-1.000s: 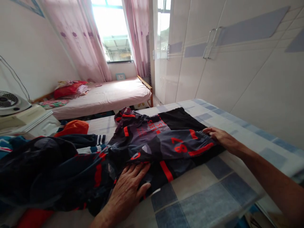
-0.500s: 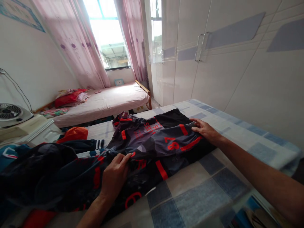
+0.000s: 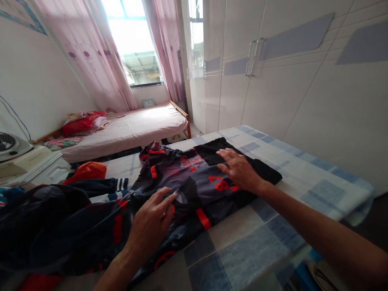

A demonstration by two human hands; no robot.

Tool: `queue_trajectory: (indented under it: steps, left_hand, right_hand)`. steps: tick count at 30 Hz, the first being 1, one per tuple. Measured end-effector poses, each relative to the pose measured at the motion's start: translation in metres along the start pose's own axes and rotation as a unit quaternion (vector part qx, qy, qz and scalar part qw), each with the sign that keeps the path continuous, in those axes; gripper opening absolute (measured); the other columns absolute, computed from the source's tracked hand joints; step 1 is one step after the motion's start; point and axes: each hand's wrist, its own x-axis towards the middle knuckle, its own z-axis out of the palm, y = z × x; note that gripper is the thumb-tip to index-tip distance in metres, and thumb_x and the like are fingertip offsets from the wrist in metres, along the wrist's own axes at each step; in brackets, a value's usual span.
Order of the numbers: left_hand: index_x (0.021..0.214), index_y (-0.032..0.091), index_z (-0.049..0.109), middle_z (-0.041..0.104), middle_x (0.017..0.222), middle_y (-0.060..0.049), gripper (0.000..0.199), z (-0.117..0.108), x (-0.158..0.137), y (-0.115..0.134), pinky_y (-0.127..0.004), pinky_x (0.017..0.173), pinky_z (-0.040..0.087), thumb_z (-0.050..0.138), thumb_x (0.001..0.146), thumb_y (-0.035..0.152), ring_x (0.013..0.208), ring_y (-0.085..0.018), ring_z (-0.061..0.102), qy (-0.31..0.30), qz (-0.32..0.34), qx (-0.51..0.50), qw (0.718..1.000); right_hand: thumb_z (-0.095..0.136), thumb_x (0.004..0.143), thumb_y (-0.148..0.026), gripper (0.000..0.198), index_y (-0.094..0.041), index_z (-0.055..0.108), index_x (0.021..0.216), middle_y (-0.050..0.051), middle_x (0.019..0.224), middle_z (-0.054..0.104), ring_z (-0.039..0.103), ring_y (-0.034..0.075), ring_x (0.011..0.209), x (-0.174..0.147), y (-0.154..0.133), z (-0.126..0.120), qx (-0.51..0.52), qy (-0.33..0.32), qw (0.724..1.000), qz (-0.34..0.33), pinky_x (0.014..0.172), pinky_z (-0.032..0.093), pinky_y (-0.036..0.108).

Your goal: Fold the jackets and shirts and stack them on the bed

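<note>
A dark grey and black shirt (image 3: 194, 184) with red lettering and red bars lies partly folded on the checked cloth (image 3: 230, 242). My left hand (image 3: 153, 218) is over its near left part, fingers stretched out. Across the red number at the shirt's right side, my right hand (image 3: 239, 171) is spread with its fingers apart; whether the palm presses on the fabric I cannot tell. Black fabric reaches out to the right beyond this hand. At my left wrist, more dark clothing (image 3: 69, 234) with red marks lies heaped.
An orange garment (image 3: 91, 171) and a white plastic box (image 3: 45, 167) are at the left, with a fan (image 3: 13, 145) behind. Beyond stands a bed (image 3: 136, 125) beneath a curtained window. A white wardrobe (image 3: 281, 93) lines the right side.
My right hand has let go of the shirt's right edge and moved left over the number. My left hand's fingers have loosened from the cloth and spread. The view has shifted slightly.
</note>
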Motion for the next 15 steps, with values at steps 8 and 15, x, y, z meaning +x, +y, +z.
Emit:
queue_trajectory:
  steps: [8,15]
  left_hand:
    - [0.141,0.02,0.036,0.04,0.146,-0.008,0.056,0.059,0.001,-0.001,-0.05,0.106,0.034,0.038,0.092,0.047,0.136,-0.027,0.033,-0.074,0.005,0.027,0.997]
    - [0.144,0.022,0.03,0.031,0.15,-0.005,0.062,0.053,-0.005,-0.003,-0.05,0.11,0.027,0.03,0.091,0.056,0.139,-0.026,0.026,-0.118,-0.037,-0.004,0.992]
  right_hand:
    - [0.029,0.09,-0.058,0.062,-0.023,0.041,0.14,0.007,0.149,0.034,0.027,0.025,0.138,-0.019,-0.007,0.055,0.021,-0.194,0.978,-0.07,0.111,0.021,0.048]
    - [0.026,0.09,-0.054,0.062,-0.02,0.044,0.138,0.01,0.145,0.04,0.033,0.029,0.135,-0.025,0.092,0.052,-0.145,-0.139,0.976,0.079,0.107,0.027,0.05]
